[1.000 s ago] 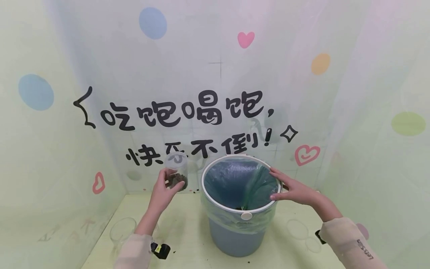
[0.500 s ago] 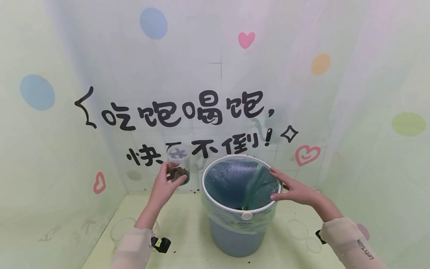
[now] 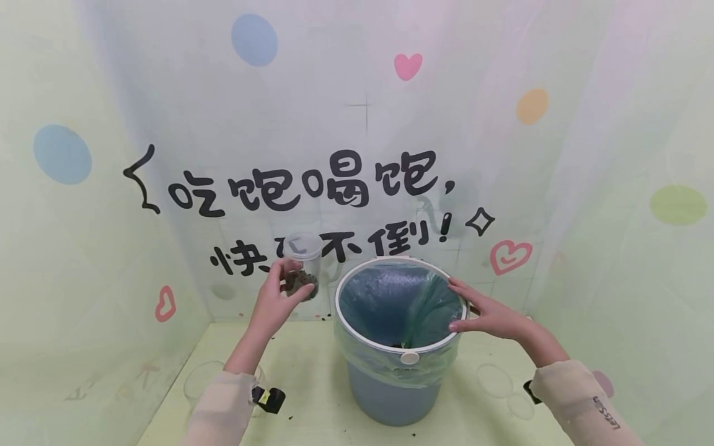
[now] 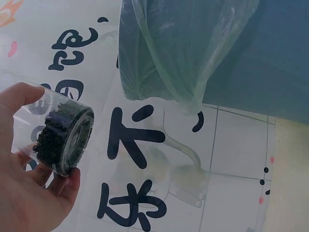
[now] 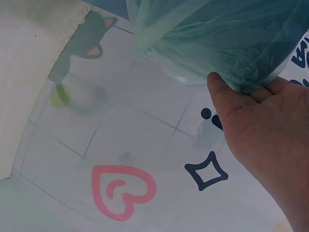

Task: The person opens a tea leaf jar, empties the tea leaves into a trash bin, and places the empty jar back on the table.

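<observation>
In the head view my left hand (image 3: 281, 291) grips a clear cylindrical jar (image 3: 305, 257) left of the trash can, level with or a little above its rim. Dark, crumbly bits (image 4: 50, 137) fill the jar's lower part; what they are I cannot tell. The jar stands near upright, and whether a lid covers its top is unclear. To its right, the blue-grey trash can (image 3: 393, 396) has a white rim and a green plastic liner (image 3: 398, 370) folded over it. My right hand (image 3: 488, 316) holds the can's right rim, thumb and fingers spread along it, touching the liner.
A pale yellow table (image 3: 304, 390) carries a few dark specks. At its left lies a clear round container (image 3: 192, 395), partly behind the left sleeve. Faint clear rings (image 3: 494, 394) lie to the right of the can. A printed wall (image 3: 334, 111) stands close behind.
My left hand has lifted the jar slightly up and to the right, closer to the trash can. The right hand and the can have stayed in place.
</observation>
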Demonstrator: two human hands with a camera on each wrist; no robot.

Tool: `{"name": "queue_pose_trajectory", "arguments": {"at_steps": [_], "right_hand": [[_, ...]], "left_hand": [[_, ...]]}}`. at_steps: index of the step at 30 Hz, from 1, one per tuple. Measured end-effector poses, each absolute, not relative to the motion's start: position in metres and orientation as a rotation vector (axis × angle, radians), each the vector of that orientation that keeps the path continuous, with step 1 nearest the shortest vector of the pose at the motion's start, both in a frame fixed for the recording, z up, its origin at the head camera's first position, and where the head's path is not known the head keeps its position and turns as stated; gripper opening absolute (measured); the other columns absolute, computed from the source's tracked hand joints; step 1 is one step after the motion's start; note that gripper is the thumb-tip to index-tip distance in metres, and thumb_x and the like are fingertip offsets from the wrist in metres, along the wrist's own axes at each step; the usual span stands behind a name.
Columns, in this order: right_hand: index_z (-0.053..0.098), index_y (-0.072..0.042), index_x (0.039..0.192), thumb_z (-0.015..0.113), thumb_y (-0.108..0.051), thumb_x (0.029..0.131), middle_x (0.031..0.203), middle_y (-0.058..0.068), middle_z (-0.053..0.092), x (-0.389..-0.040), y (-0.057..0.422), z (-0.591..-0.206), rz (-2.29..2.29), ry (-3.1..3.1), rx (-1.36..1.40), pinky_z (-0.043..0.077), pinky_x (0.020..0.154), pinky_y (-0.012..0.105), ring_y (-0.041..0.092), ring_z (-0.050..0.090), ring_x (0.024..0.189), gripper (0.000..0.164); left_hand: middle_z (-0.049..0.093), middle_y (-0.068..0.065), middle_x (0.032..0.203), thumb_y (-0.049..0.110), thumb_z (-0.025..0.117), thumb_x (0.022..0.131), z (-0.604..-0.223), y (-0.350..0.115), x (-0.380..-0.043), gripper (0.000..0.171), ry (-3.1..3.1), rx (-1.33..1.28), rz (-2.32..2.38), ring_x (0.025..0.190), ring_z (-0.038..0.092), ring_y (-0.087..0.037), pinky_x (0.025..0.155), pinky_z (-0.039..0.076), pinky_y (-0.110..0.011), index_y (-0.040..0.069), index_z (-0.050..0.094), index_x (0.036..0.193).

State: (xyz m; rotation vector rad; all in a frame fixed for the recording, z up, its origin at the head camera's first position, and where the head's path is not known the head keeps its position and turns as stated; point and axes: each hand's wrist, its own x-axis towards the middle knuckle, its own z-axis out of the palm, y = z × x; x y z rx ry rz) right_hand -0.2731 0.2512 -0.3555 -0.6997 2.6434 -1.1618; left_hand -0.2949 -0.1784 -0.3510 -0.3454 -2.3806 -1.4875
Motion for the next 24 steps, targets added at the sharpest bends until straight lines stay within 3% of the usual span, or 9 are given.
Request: {"name": "queue_pose_trajectory", "arguments": {"at_steps": [12, 19, 24], "right_hand": [[0.025, 0.003, 0.155, 0.077, -0.034, 0.085, 0.164, 0.027, 0.013, -0.276, 0.253, -0.356, -1.118, 2.679, -0.748, 0.030, 0.113, 0.068, 0.053, 0.021, 0.146, 0.095], [0.047, 0.001, 0.144, 0.075, -0.037, 0.086, 0.157, 0.027, 0.034, -0.275, 0.251, -0.342, -0.986, 2.826, -0.753, 0.039, 0.106, 0.068, 0.052, 0.036, 0.141, 0.074], [0.054, -0.002, 0.140, 0.072, -0.039, 0.089, 0.151, 0.024, 0.045, -0.276, 0.244, -0.322, -0.964, 2.924, -0.689, 0.039, 0.107, 0.068, 0.050, 0.040, 0.139, 0.065]], "left_hand": [[0.055, -0.015, 0.138, 0.018, 0.075, 0.089, -0.339, -0.167, -0.291, 0.059, -2.386, -0.390, -1.424, 0.125, 0.051, -0.033, 0.102, 0.046, -0.051, 0.010, 0.043, 0.138], [0.054, -0.013, 0.141, 0.021, 0.074, 0.089, -0.331, -0.161, -0.290, 0.066, -2.406, -0.408, -1.401, 0.129, 0.050, -0.032, 0.104, 0.045, -0.052, 0.012, 0.040, 0.145], [0.056, -0.014, 0.139, 0.021, 0.076, 0.088, -0.324, -0.154, -0.288, 0.067, -2.395, -0.457, -1.372, 0.126, 0.053, -0.032, 0.103, 0.047, -0.050, 0.010, 0.042, 0.144]]}}
